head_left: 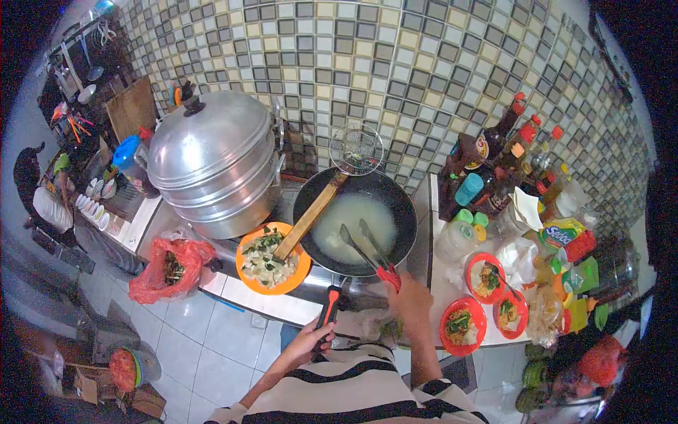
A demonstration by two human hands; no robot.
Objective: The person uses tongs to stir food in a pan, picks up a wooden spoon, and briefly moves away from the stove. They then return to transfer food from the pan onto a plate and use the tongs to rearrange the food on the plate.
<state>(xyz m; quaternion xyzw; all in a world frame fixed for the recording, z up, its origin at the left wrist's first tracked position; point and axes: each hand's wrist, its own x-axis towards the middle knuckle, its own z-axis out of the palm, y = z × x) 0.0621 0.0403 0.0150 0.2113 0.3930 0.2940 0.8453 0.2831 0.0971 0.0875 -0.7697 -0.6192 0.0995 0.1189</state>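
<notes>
My left hand [314, 336] is closed around the black and red handle [330, 308] of a dark wok [404, 212]. My right hand [409, 300] grips red-handled tongs [364, 251], whose metal arms are apart and reach into the cloudy pale liquid [349, 215] in the wok. Left of the wok, an orange plate [305, 267] holds white pieces and green leaves. A strainer with a long wooden handle [311, 215] lies across the wok's left edge, its handle end on the plate and its wire basket [357, 148] by the tiled wall.
A large steamer [212, 162] stands behind the plate, a red plastic bag [152, 275] at its left. Three red plates [452, 339] of food, jars and bottles [494, 134] crowd the right counter. A person [53, 208] is at the far left.
</notes>
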